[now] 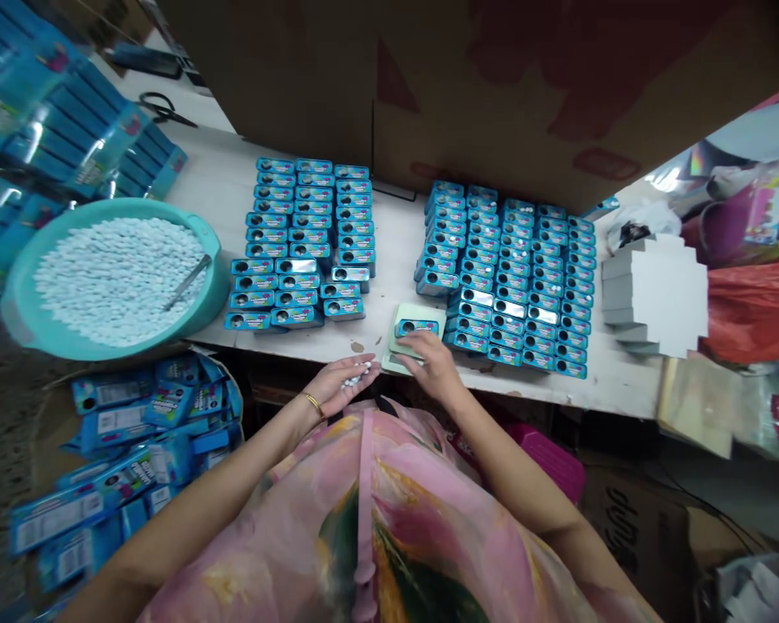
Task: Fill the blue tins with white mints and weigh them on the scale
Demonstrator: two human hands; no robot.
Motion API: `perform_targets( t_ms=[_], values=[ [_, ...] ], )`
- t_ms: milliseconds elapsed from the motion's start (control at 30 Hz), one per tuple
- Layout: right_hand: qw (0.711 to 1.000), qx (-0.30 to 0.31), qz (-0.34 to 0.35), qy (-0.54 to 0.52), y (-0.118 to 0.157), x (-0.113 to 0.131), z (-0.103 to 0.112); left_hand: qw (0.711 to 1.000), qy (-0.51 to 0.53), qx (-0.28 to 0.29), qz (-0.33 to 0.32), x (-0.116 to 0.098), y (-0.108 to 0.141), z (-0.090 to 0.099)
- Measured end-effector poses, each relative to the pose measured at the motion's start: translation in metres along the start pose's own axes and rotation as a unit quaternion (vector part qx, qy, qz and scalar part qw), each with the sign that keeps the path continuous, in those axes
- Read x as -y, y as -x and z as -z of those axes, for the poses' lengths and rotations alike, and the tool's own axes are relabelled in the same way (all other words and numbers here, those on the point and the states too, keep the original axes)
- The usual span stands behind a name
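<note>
Cupped palm up near the table's front edge, my left hand (345, 383) holds several small white pieces (357, 374). My right hand (434, 363) is at a small pale green scale (399, 359), its fingertips close together at the near edge of a blue tin (418, 327) lying on the scale. Whether those fingertips pinch a piece is too small to make out. Rows of blue tins (299, 234) stand to the left of the scale, and more rows of blue tins (512, 277) stand to its right.
A turquoise basin (217, 298) of white pieces with a metal spoon (187, 283) is at the left. Below it lies a box of blue packets (130, 472). A large cardboard box (467, 95) stands behind the tins. White cartons (655, 294) are at the right, scissors (162, 108) at the back left.
</note>
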State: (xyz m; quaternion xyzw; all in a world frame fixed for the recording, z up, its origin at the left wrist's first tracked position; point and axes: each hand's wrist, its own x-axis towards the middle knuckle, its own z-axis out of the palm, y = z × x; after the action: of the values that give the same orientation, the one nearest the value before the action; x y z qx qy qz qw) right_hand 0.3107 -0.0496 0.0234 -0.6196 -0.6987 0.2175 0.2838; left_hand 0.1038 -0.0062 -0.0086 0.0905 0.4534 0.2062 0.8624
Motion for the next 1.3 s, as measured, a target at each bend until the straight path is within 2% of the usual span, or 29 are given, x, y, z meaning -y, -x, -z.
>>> perform_targets(
  t_ms=[133, 267, 400, 500, 600, 767, 867, 1000, 1200, 1300],
  values=[
    [0.995, 0.089, 0.041, -0.009, -0.002, 0.021, -0.017, 0.998, -0.022, 0.061, -0.005, -0.001, -0.003, -0.017],
    [0.995, 0.098, 0.03, -0.015, 0.0, 0.018, -0.019, 0.998, -0.028, 0.056, 0.004, 0.0, -0.009, -0.022],
    [0.998, 0.036, 0.024, -0.036, -0.004, 0.004, -0.011, 0.998, -0.029, 0.058, 0.005, -0.002, -0.016, -0.027],
    [0.999, -0.041, -0.008, -0.005, -0.012, -0.008, -0.004, 0.998, -0.034, 0.059, -0.004, -0.008, -0.019, -0.032],
    [0.995, -0.09, -0.037, 0.016, -0.014, -0.021, 0.005, 0.999, -0.027, 0.044, -0.013, -0.014, -0.017, -0.03],
    [0.982, -0.164, -0.094, -0.006, 0.015, -0.042, 0.018, 1.0, 0.023, 0.005, -0.004, -0.013, -0.008, -0.004],
    [0.975, -0.182, -0.13, -0.01, 0.033, -0.052, 0.018, 0.998, 0.06, -0.028, 0.0, -0.01, -0.004, 0.013],
    [0.978, -0.158, -0.134, 0.009, 0.032, -0.055, 0.013, 0.994, 0.09, -0.059, 0.015, -0.009, -0.004, 0.025],
    [0.993, -0.024, -0.072, 0.086, -0.001, -0.044, 0.009, 0.986, 0.134, -0.093, 0.016, -0.009, -0.003, 0.036],
    [0.991, 0.015, -0.061, 0.118, -0.011, -0.042, 0.006, 0.982, 0.157, -0.102, 0.014, -0.009, 0.0, 0.044]
  ],
)
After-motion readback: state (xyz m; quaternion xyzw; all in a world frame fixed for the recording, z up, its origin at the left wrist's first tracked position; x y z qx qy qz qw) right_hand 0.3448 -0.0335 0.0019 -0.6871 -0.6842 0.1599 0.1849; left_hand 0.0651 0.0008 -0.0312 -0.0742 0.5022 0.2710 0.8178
